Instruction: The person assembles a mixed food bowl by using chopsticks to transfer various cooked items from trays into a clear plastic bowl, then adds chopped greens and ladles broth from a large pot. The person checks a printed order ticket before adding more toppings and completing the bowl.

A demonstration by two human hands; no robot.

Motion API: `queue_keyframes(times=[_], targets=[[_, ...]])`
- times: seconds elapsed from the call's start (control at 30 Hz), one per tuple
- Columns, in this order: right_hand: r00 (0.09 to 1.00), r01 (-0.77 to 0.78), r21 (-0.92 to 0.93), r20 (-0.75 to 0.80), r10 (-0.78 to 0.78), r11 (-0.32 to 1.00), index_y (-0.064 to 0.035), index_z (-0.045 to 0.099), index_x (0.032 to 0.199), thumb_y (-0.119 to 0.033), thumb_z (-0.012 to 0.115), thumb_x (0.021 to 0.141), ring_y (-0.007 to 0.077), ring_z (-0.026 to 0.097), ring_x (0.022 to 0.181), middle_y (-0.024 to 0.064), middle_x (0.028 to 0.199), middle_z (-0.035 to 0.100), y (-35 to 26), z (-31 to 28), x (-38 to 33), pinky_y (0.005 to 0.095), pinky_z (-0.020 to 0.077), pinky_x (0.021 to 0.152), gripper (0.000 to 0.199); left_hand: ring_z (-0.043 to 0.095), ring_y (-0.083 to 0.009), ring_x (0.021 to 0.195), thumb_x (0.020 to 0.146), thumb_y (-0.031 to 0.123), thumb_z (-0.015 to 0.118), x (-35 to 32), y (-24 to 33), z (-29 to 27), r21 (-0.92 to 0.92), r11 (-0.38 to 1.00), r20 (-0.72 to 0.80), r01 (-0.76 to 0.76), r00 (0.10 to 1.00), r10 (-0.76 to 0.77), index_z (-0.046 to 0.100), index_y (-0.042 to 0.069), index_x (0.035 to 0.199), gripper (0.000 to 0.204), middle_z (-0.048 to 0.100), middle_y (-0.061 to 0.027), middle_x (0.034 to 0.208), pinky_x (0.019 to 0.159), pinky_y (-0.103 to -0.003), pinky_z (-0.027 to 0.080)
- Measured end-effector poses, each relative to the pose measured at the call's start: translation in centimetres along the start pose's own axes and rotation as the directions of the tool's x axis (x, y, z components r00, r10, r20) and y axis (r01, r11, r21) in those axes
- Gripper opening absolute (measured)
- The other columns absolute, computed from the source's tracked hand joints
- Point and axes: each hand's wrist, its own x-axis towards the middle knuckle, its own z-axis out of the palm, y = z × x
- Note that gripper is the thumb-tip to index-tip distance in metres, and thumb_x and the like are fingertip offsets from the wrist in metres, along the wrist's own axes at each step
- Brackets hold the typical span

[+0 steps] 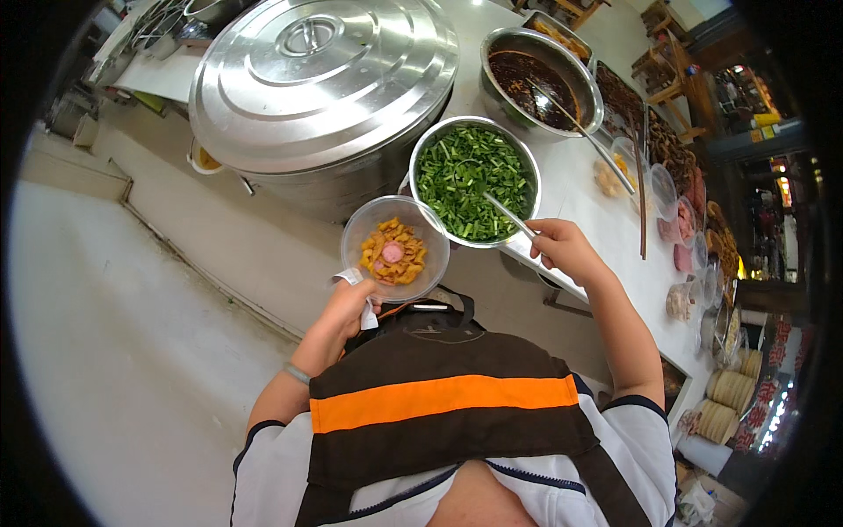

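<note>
My left hand (pixel 353 307) grips a clear plastic bowl (pixel 432 249) by its near left side, along with a white paper slip (pixel 370 316). Inside the bowl lie golden-brown fried pieces (pixel 402 239) and a round pink slice (pixel 392 252). My right hand (pixel 560 246) is closed around the handle of a metal spoon (pixel 511 214), whose head is sunk in chopped green leaves (pixel 464 180). These greens fill a steel bowl (pixel 537 167) on the table's edge. The plastic bowl is just left of and nearer than the steel bowl, their rims overlapping in view.
A large lidded steel pot (pixel 325 79) stands at far left. Behind the greens is a steel basin (pixel 593 97) of dark sauce with a ladle (pixel 606 162) resting in it. Long chopsticks (pixel 642 193) and plastic tubs (pixel 663 193) of food line the white table (pixel 584 206)'s right side.
</note>
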Motion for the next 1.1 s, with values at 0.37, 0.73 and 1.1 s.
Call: queue_keyframes(times=[0.37, 0.73, 1.1], targets=[[0.609, 0.555, -0.700, -0.026, -0.793, 0.449, -0.0071, 0.057, 0.119, 0.001, 0.059, 0.076, 0.0322, 0.059, 0.064, 0.0136, 0.076, 0.056, 3.0, 7.7, -1.7, 0.0416, 0.0479, 0.056, 0.044, 0.053, -0.0163, 0.055, 0.076, 0.004, 0.057, 0.0, -0.1, -0.1, -0.040, 0.999, 0.012, -0.001, 1.000, 0.002, 0.047, 0.002, 0.093, 0.020, 0.054, -0.0073, 0.070, 0.046, -0.029, 0.043], [0.876, 0.160, -0.843, -0.118, -0.468, 0.513, -0.0051, 0.058, 0.115, -0.006, 0.050, 0.084, 0.0373, 0.062, 0.078, 0.0196, 0.088, 0.064, 3.9, 5.8, 4.7, 0.0437, 0.0503, 0.068, 0.032, 0.051, -0.0150, 0.054, 0.076, 0.005, 0.056, 0.6, 0.1, -1.1, 0.029, 0.999, 0.077, 0.041, 0.996, -0.043, 0.050, 0.004, 0.097, 0.021, 0.054, -0.0066, 0.071, 0.047, -0.028, 0.044], [0.986, 0.021, -0.290, -0.153, -0.068, 0.957, -0.0026, 0.064, 0.114, -0.004, 0.051, 0.081, 0.0141, 0.056, 0.061, 0.0085, 0.070, 0.061, 1.3, 2.5, 2.4, 0.0295, 0.0455, 0.056, 0.036, 0.052, -0.0151, 0.054, 0.076, 0.005, 0.055, 1.3, 1.8, -2.3, 0.100, 0.995, 0.125, 0.023, 0.991, -0.035, 0.051, 0.004, 0.096, 0.021, 0.054, -0.0064, 0.073, 0.046, -0.028, 0.043]])
